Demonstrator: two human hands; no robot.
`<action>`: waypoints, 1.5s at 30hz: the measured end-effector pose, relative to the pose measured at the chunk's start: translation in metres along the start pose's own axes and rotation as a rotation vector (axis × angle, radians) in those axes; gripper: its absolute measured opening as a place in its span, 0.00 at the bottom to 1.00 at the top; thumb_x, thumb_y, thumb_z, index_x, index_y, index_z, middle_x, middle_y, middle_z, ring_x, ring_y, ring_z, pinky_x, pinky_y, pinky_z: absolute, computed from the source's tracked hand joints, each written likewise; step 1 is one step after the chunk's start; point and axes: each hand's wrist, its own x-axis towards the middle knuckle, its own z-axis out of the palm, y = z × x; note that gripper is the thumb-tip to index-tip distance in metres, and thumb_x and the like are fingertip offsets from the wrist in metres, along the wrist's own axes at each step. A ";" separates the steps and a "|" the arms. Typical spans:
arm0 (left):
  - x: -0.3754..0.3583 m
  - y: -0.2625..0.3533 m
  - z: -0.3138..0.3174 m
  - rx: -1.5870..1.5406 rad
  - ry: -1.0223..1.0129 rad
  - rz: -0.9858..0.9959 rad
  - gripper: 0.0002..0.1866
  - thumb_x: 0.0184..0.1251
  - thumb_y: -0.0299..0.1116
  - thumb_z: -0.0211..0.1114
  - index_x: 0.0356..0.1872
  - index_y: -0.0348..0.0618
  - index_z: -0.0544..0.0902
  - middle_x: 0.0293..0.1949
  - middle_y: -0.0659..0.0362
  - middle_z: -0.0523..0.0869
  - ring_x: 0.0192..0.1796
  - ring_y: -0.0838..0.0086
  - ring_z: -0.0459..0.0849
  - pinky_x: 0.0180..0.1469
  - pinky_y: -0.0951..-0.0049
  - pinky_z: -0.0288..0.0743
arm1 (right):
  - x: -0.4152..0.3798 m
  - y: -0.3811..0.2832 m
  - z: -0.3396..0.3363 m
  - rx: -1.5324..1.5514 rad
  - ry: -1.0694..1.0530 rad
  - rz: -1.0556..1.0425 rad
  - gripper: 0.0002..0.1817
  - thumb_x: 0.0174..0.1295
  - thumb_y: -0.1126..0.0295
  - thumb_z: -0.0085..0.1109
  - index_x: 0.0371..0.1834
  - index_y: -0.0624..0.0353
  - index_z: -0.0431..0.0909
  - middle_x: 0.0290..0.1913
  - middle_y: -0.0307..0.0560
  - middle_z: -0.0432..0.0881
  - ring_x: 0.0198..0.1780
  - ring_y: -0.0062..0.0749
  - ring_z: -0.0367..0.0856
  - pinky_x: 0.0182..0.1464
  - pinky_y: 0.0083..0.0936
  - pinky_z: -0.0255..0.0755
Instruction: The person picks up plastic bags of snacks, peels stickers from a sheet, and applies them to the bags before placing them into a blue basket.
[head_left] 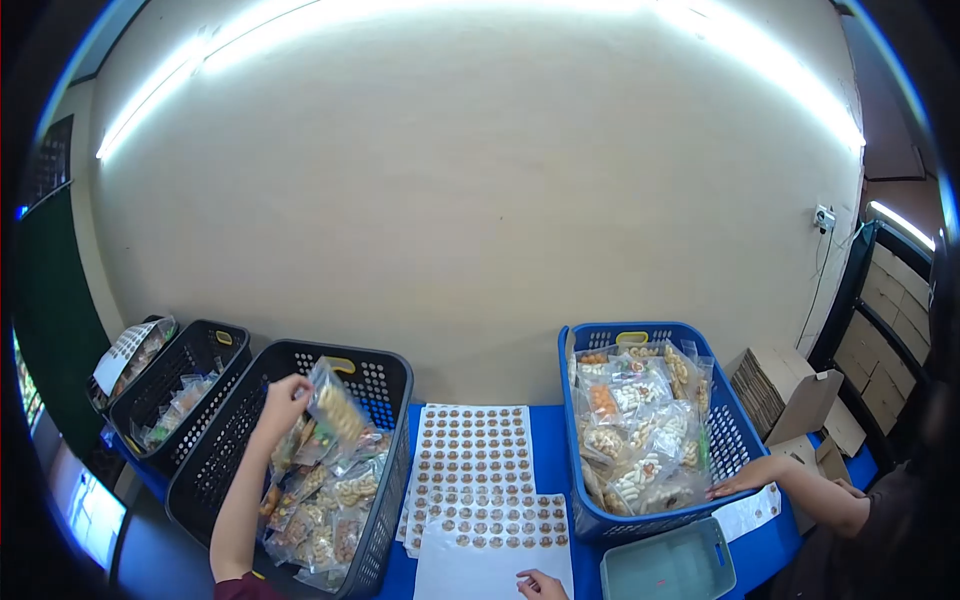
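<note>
Hands apart. The person's left hand (288, 398) is pinched on the upper left edge of a clear bag (338, 408), which tilts over the far half of the black basket (398, 470), just in front of its yellow handle (340, 366). Held by its margin, the bag leaves its pale contents ungripped, probably sparing them a squeeze. Whether its lower end touches the piled bags (320, 520) beneath: cannot tell.

Right hand (542, 586), partly cut off by the frame, lies at the near right corner of the front sticker sheet (490, 565). Fingers loosely bent; cannot tell whether they pinch anything. The placement would suit steadying the paper.

Sheets overlap on the blue table (548, 440), between the black basket and a blue basket (640, 525), presumably to lie within easy reach. The rear ones run toward the table's far edge, printed rows of small round stickers facing up.

Blue basket, right of the sheets: filled with more clear bags (640, 430). A co-worker's hand (738, 478) rests on its near right corner, perhaps bracing there; a white strip (750, 514) lies just below. A grey-green tray (668, 570) sits against the basket's near side.

Far left: two more dark baskets (200, 430), side by side, the outermost with a printed sheet (125, 355) laid across its bags.
</note>
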 end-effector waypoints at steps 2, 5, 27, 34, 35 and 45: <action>-0.011 0.058 -0.034 -0.365 -0.046 -0.166 0.04 0.51 0.22 0.56 0.29 0.34 0.76 0.26 0.59 0.81 0.28 0.83 0.76 0.31 0.84 0.68 | 0.003 -0.012 -0.001 0.053 -0.042 -0.004 0.11 0.54 0.69 0.53 0.39 0.62 0.72 0.26 0.47 0.75 0.27 0.28 0.73 0.31 0.22 0.67; -0.046 0.129 -0.059 -0.539 -0.061 -0.196 0.04 0.55 0.21 0.54 0.32 0.35 0.75 0.32 0.60 0.80 0.32 0.84 0.76 0.34 0.84 0.71 | 0.011 -0.039 -0.006 0.131 -0.220 0.048 0.13 0.55 0.75 0.51 0.44 0.65 0.70 0.32 0.46 0.77 0.36 0.25 0.76 0.37 0.18 0.70; -0.248 0.213 0.120 -1.125 -0.350 -0.554 0.13 0.60 0.28 0.56 0.44 0.32 0.73 0.38 0.59 0.80 0.39 0.82 0.76 0.42 0.82 0.69 | -0.031 -0.053 -0.005 0.699 -0.306 0.168 0.17 0.53 0.71 0.57 0.46 0.65 0.71 0.38 0.44 0.78 0.40 0.23 0.76 0.44 0.19 0.68; -0.215 0.167 0.023 -0.939 0.392 -0.544 0.11 0.60 0.29 0.54 0.42 0.34 0.72 0.37 0.59 0.76 0.37 0.81 0.74 0.40 0.82 0.69 | -0.009 0.032 0.027 0.357 -0.316 0.238 0.16 0.51 0.62 0.59 0.38 0.63 0.75 0.33 0.43 0.77 0.36 0.22 0.74 0.38 0.19 0.68; -0.211 0.170 0.013 -0.892 0.445 -0.546 0.12 0.60 0.29 0.54 0.43 0.34 0.72 0.37 0.59 0.76 0.37 0.82 0.74 0.40 0.82 0.68 | -0.006 0.050 0.031 0.316 -0.297 0.260 0.19 0.49 0.59 0.60 0.38 0.62 0.75 0.32 0.44 0.77 0.34 0.23 0.74 0.36 0.19 0.68; -0.213 0.147 0.014 -0.705 0.330 -0.698 0.17 0.59 0.28 0.56 0.46 0.25 0.69 0.34 0.57 0.79 0.35 0.82 0.76 0.39 0.84 0.68 | 0.042 0.083 0.054 0.359 -0.374 0.464 0.17 0.55 0.60 0.53 0.41 0.61 0.73 0.34 0.41 0.78 0.34 0.22 0.75 0.35 0.16 0.67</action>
